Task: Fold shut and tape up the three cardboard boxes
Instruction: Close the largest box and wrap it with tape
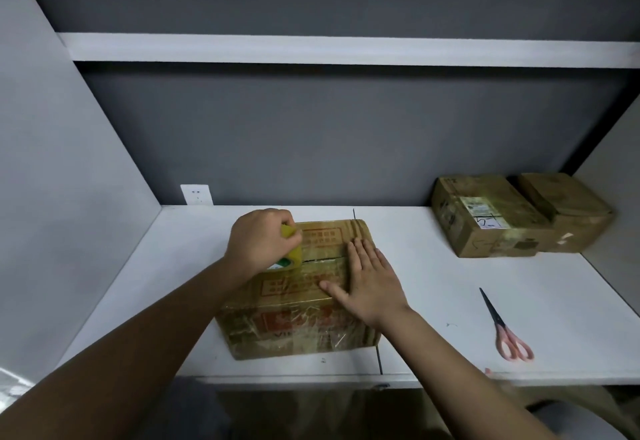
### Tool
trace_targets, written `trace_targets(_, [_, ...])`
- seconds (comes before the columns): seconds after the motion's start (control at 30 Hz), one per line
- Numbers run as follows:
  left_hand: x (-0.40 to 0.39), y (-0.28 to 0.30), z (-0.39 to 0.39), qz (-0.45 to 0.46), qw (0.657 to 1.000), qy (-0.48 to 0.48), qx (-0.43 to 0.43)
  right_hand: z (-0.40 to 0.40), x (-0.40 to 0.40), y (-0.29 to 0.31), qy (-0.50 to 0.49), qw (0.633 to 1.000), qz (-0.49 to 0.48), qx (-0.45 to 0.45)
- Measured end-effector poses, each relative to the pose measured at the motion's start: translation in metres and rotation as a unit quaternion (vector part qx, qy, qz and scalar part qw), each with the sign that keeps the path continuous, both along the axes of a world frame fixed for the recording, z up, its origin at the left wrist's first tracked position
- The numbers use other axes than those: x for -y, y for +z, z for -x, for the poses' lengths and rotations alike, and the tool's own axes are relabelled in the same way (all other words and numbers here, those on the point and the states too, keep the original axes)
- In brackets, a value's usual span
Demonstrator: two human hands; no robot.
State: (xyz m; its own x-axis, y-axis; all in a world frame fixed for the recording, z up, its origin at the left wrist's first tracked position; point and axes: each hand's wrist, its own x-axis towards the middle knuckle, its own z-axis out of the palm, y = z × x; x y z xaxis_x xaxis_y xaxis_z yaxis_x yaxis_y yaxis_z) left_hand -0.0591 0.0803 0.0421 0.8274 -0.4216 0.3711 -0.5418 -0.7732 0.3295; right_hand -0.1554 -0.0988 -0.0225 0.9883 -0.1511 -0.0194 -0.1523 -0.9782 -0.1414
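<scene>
A cardboard box [294,328] with red print lies in front of me on the white table, its top flaps folded shut with a seam across the middle. My left hand [258,240] grips a yellowish tape roll [289,256] at the left end of that seam. My right hand [369,278] presses flat on the right part of the lid, fingers straight. Two more closed cardboard boxes stand side by side at the back right: one [485,217] with a white label, and a second [571,211] against the right wall.
Pink-handled scissors [502,328] lie on the white table [433,301] to the right of the box. A wall socket [196,194] sits at the back left. A white shelf [346,51] runs overhead, with side walls at left and right.
</scene>
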Motion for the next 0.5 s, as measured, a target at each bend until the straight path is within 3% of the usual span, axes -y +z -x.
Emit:
trace_targets(0.23, [0.006, 0.006, -0.003, -0.059, 0.998, -0.004, -0.016, -0.004, -0.011, -0.003, 0.042, 0.999, -0.013, -0.004])
trace_targets(0.33, [-0.005, 0.010, -0.004, -0.076, 0.992, -0.098, 0.019, -0.004, -0.009, -0.001, 0.038, 0.999, -0.027, 0.004])
trace_targets(0.4, [-0.019, 0.012, -0.005, -0.133, 0.976, -0.169, 0.031, -0.002, -0.010, -0.002, 0.040, 0.998, -0.037, 0.020])
trace_targets(0.5, [-0.032, 0.017, -0.007, -0.182, 0.964, -0.195, 0.011, -0.001, -0.008, -0.001, 0.058, 0.997, -0.043, 0.024])
